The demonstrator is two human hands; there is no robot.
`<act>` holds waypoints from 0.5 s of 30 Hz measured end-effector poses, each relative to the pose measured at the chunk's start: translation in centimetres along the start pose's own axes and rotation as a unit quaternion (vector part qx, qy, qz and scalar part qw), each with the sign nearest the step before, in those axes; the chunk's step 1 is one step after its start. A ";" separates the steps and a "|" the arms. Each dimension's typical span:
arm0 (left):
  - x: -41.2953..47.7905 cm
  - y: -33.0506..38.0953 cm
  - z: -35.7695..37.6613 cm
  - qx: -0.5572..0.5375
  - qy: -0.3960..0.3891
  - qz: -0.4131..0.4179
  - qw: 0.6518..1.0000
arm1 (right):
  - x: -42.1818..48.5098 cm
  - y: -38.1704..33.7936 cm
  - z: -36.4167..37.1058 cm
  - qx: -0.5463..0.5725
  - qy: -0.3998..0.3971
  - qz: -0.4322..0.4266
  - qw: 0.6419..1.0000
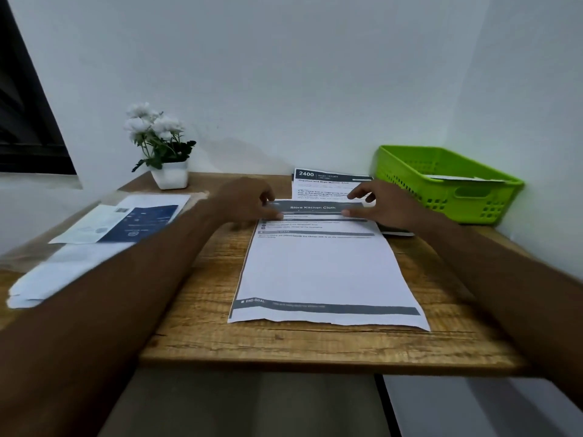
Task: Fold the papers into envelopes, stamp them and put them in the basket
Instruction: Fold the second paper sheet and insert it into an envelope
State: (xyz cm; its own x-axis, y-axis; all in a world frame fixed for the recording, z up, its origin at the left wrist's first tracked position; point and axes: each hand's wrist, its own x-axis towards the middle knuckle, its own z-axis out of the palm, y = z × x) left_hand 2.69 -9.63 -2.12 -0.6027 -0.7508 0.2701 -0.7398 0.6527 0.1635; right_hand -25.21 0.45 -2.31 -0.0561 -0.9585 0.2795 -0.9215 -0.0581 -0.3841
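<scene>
Sheet [325,272] lies flat and square on the bench [284,345], long side running away from the person, probably so the far edge can be drawn back for a first fold. The green basket [448,184] waits at far right. Both arms reach forward: left hand [249,200] and right hand [381,205] at the far corners, fingers [356,194] curled and pinching that edge against the thumbs, holding nothing else.
</scene>
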 end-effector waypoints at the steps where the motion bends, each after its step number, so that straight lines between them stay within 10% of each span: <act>1: 0.0 0.2 0.4 0.045 0.012 0.004 0.999 | -0.1 0.0 0.2 -0.012 0.002 0.006 1.000; 15: 0.1 -0.7 0.4 -0.046 -0.008 -0.033 0.998 | 0.3 0.3 1.2 0.015 -0.060 0.035 0.997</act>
State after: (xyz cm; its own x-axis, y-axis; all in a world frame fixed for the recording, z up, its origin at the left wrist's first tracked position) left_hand 2.99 -10.25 -2.60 -0.5593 -0.7933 0.2406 -0.7478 0.6080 0.2667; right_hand -25.07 -0.19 -3.46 -0.0724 -0.9869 0.1440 -0.9045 0.0042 -0.4265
